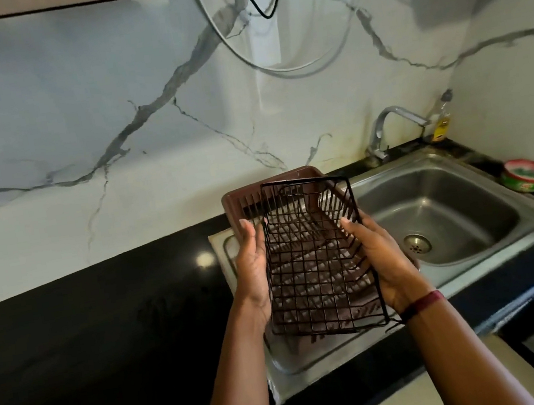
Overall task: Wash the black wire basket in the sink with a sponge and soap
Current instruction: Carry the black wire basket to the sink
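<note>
Overhead, black wire basket (320,263) was held tilted above a brown plastic dish rack (241,202) on the steel drainboard (230,246), left hand (252,267) and right hand (383,261) clasped on its long sides, sink (447,210) empty just right, tap (392,124) behind.

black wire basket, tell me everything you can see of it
The basket is a rectangular open grid of thin black wire, with a flat mesh bottom, upright barred sides and a thicker rim. It looks empty and dry. It is held in the air, tilted, over a brown drainer tray left of the sink bowl. The left hand and right hand grip its long sides.
</note>
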Tool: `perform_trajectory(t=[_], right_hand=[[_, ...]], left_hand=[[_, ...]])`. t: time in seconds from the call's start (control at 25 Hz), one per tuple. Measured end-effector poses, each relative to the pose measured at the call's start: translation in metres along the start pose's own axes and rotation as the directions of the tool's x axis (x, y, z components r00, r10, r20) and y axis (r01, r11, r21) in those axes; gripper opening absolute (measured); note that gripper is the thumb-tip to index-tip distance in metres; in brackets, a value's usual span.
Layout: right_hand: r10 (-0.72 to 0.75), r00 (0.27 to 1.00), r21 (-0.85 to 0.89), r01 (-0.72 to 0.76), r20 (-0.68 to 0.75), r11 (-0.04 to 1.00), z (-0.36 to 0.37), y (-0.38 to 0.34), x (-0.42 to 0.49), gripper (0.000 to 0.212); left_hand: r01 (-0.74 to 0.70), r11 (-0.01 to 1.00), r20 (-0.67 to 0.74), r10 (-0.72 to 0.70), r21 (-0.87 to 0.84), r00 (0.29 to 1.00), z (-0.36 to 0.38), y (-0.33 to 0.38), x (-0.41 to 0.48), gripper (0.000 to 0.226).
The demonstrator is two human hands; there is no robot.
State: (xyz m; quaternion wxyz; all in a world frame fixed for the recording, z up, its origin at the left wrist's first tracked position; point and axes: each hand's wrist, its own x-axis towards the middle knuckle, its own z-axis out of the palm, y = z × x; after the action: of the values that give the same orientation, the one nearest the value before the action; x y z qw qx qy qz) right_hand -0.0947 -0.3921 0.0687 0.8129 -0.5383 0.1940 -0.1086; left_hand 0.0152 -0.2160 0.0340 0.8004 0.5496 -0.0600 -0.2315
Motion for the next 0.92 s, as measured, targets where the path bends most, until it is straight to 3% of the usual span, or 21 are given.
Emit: perform_trajectory(t=[0.2, 0.32, 0.52, 0.6, 0.68, 0.76, 0.92], right_hand=[[-0.048, 0.998, 0.017, 0.047, 0.037, 0.999, -0.035, -0.023, 0.008, 0.032], [-0.055, 0.998, -0.043, 0.056, 0.015, 0.998, -0.063, -0.034, 0.014, 0.036], [-0.035, 0.999, -0.074, 0.035, 0.003, 0.997, -0.109, -0.050, 0.019, 0.019], [-0.033, 0.999, -0.100, 0.033, -0.003, 0.994, -0.125, -0.056, 0.022, 0.025], [-0.030, 0.999, -0.100, 0.028, -0.018, 0.995, -0.142, -0.060, 0.025, 0.042], [-0.031, 0.999, -0.105, 0.029, -0.022, 0.994, -0.154, -0.066, 0.026, 0.046], [-0.034, 0.998, -0.105, 0.029, -0.048, 0.994, -0.177, -0.080, 0.032, 0.021]], left_hand=[[-0.031, 0.999, -0.040, 0.033, 0.043, 0.999, 0.044, -0.005, 0.003, 0.087], [-0.027, 0.996, -0.045, 0.031, 0.087, 0.999, 0.072, -0.016, 0.005, 0.098], [-0.024, 0.993, -0.082, 0.033, 0.115, 0.996, 0.121, -0.030, 0.003, 0.099], [-0.031, 0.993, -0.075, 0.040, 0.118, 0.996, 0.141, -0.035, 0.001, 0.107], [-0.023, 0.993, -0.080, 0.033, 0.119, 0.996, 0.159, -0.040, 0.003, 0.103], [-0.023, 0.992, -0.085, 0.034, 0.122, 0.996, 0.172, -0.045, 0.007, 0.097], [-0.044, 0.993, -0.028, 0.047, 0.107, 0.998, 0.197, -0.051, 0.020, 0.111]])
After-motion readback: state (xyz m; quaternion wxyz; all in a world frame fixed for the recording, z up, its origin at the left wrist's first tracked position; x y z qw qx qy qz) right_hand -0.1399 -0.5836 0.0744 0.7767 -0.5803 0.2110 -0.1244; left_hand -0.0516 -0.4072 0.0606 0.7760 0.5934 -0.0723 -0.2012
